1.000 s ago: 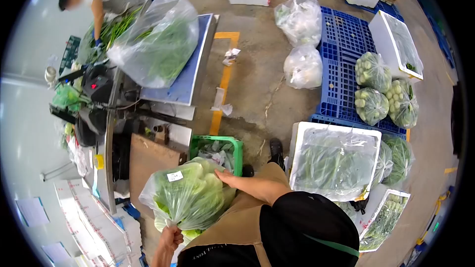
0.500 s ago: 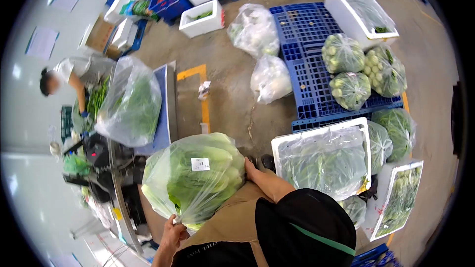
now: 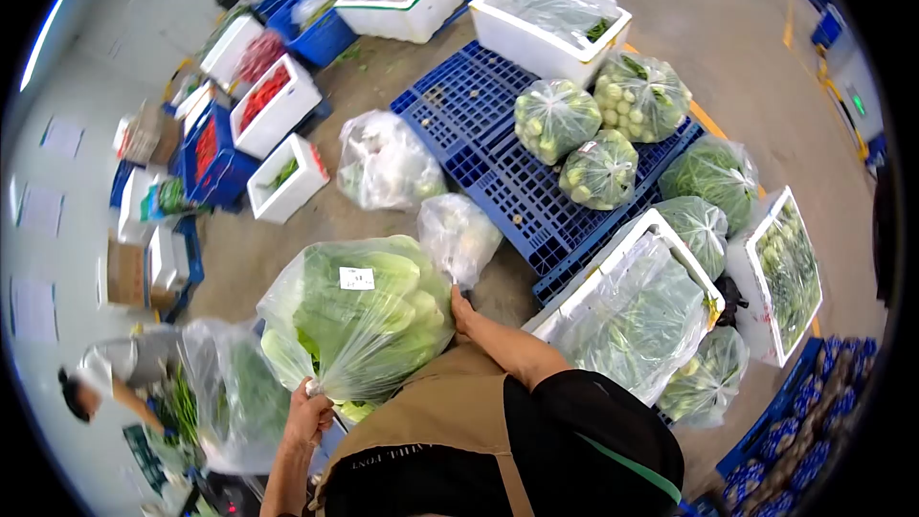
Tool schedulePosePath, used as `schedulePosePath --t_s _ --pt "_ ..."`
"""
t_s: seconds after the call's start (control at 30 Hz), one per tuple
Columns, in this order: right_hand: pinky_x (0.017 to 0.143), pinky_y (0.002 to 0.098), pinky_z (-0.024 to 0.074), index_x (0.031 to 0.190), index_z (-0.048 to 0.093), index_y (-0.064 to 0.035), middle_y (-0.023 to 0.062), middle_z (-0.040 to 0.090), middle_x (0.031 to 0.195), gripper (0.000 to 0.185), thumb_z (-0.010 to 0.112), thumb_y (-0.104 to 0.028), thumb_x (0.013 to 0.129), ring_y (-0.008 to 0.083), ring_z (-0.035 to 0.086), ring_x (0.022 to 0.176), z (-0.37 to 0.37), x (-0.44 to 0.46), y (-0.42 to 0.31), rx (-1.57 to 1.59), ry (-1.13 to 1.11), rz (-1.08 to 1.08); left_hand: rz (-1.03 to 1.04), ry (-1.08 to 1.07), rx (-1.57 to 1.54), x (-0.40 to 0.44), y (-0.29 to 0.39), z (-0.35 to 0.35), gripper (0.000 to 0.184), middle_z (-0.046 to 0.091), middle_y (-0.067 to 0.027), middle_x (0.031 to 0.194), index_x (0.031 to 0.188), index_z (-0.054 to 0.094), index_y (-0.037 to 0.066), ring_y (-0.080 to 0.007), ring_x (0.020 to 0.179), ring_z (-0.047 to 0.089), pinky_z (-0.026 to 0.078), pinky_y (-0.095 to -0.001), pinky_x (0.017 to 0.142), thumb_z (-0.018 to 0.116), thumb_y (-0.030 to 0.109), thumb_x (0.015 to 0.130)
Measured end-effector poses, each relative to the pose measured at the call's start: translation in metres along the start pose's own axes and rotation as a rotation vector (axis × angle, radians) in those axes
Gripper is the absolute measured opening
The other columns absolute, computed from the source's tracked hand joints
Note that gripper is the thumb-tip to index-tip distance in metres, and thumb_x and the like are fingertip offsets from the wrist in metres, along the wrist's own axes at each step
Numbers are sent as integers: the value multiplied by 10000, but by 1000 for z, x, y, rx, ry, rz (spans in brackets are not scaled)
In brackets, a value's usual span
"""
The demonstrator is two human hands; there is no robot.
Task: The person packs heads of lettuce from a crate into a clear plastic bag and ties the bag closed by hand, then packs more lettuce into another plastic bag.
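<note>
A big clear plastic bag of leafy greens (image 3: 369, 321), with broad green leaves, pale stems and a white label, is held up in front of my apron. My left hand (image 3: 308, 414) is closed around the gathered neck of the bag at its lower left. On the right side, my right hand (image 3: 463, 314) holds the bag from the edge, its fingers partly hidden behind the plastic. Just beyond the bag, a smaller bag of pale vegetables (image 3: 459, 237) rests on the floor.
A blue pallet (image 3: 469, 139) carries bagged round vegetables (image 3: 558, 120) and a white foam box (image 3: 550, 24). Close on my right is a foam box of greens (image 3: 627, 311). A co-worker (image 3: 124, 373) bends over greens at left, beside another large bag (image 3: 235, 393).
My view has turned to the right, so the pallet and co-worker have shifted in the picture. The bag of leafy greens stays in both my hands and now faces the pallet area.
</note>
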State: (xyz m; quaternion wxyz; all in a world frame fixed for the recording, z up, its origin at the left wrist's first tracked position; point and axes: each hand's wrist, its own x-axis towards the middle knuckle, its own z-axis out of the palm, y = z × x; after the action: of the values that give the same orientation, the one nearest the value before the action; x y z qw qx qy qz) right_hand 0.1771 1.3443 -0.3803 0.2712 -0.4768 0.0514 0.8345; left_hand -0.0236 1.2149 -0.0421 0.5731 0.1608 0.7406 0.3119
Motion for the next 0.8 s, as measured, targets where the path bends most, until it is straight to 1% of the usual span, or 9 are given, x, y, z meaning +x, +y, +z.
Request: schedulePosePath --t_s 0.07,0.13,0.3,0.33,0.47,0.6,0.63,0.67,0.8 --pt "943 386 404 1310 438 -38 126 507 1273 664 262 -553 928 274 511 1107 26 8 -17 -55 54 -124 16 -56 45 37 39 -12 259 388 1 570 922 439 64 -65 374 312 205 -225 331 458 -81 708" --pt "941 386 402 1310 437 -38 128 510 1268 673 268 -562 922 274 512 1102 27 29 -22 -11 149 -89 17 -96 118 63 79 -10 216 393 4 566 853 431 84 -63 373 313 206 -225 329 469 -67 704" --pt "937 385 397 1310 435 -39 131 515 1258 695 283 -583 906 275 513 1091 27 95 -34 116 324 -12 -34 -203 198 114 144 -7 223 357 15 546 835 411 117 -49 364 286 205 -213 317 473 -56 707" --pt "922 395 410 1287 459 -33 135 528 1237 709 302 -600 889 282 524 1076 33 83 -40 151 368 -3 -44 -213 208 123 153 -6 221 362 14 551 836 411 117 -48 367 287 206 -212 316 472 -54 710" --pt "910 419 428 1276 471 -45 137 537 1226 685 296 -586 895 287 534 1063 52 60 -73 251 407 7 -47 -237 255 156 194 12 204 386 8 573 845 427 102 -44 380 301 211 -199 318 467 -51 716" --pt "912 416 430 1277 469 -50 135 533 1232 653 292 -560 910 278 528 1076 56 54 -109 342 382 -4 -6 -291 309 190 247 62 187 372 12 566 850 440 73 -46 385 299 209 -203 323 468 -52 715" --pt "912 415 430 1277 469 -52 135 532 1233 645 291 -553 913 276 527 1079 56 52 -121 365 366 -14 6 -310 327 201 262 82 186 368 13 563 849 441 70 -46 385 297 208 -204 325 469 -54 714" --pt "913 414 431 1278 468 -53 134 531 1235 637 290 -547 917 274 525 1082 57 50 -134 391 345 -22 4 -324 327 212 276 101 185 360 20 544 862 445 40 -52 381 294 198 -228 332 483 -63 712" --pt "915 411 433 1279 467 -59 132 528 1241 605 285 -521 932 265 520 1095 56 43 -210 510 219 -70 16 -397 459 257 329 194 176 358 21 544 876 464 32 -51 388 301 206 -229 337 494 -45 721"
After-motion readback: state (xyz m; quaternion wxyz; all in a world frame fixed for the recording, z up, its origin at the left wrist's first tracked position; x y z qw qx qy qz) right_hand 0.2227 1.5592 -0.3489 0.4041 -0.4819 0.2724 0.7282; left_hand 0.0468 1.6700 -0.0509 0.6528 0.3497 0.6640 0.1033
